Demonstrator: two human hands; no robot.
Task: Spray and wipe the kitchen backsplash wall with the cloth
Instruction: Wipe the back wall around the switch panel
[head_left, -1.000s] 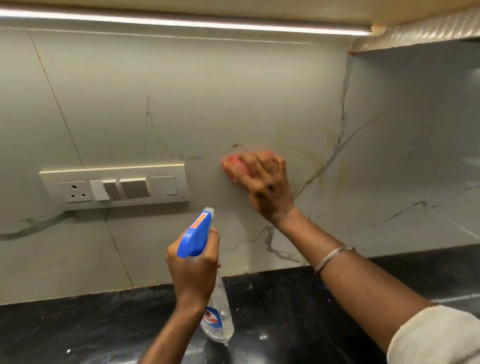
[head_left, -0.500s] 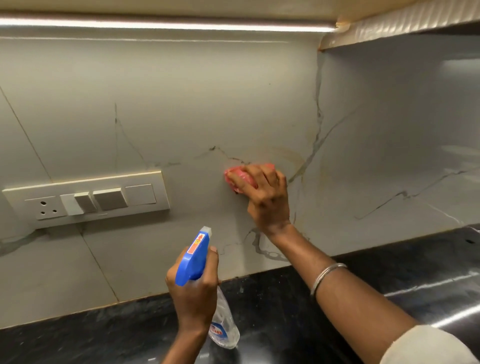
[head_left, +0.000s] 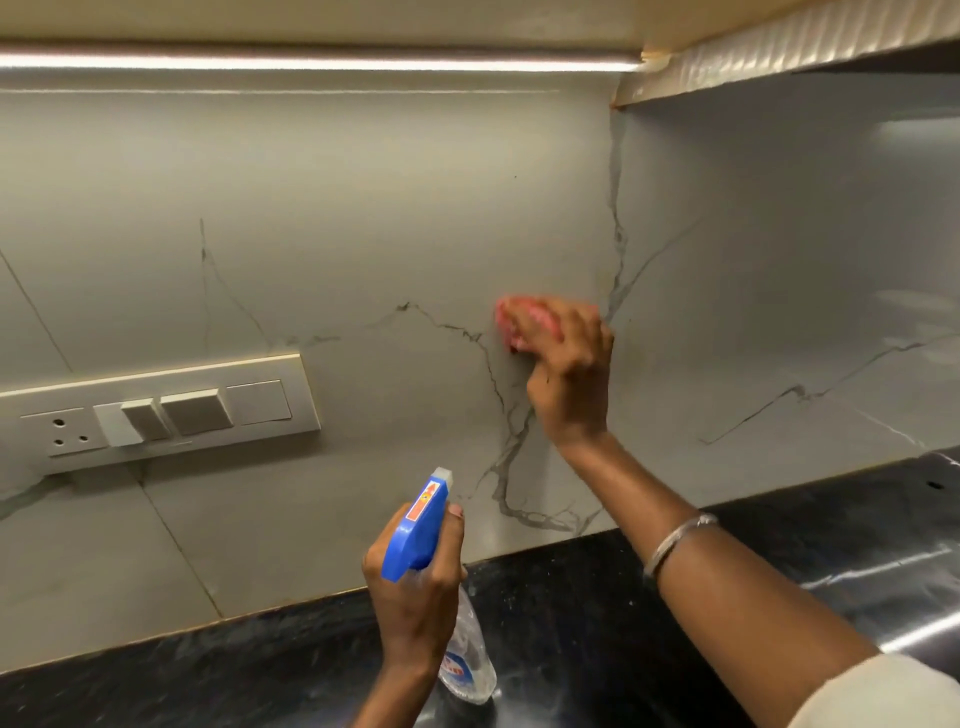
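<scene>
The backsplash wall (head_left: 363, 234) is pale grey marble-look tile with dark veins. My right hand (head_left: 569, 374) presses a pink cloth (head_left: 511, 319) against the wall near a vertical vein, fingers curled over the cloth. My left hand (head_left: 415, 592) grips a clear spray bottle (head_left: 467, 660) with a blue trigger head (head_left: 418, 525), held upright above the counter with its nozzle toward the wall. Most of the cloth is hidden under my fingers.
A cream switch plate (head_left: 161, 410) with a socket and switches sits on the wall at left. The black stone counter (head_left: 571, 623) runs below. A light strip (head_left: 311, 60) glows under the cabinet, and a metal hood edge (head_left: 779, 57) juts out at upper right.
My right hand with the cloth slid to the right along the wall and slightly up. The view shifted a little, and the bottle stayed in my left hand.
</scene>
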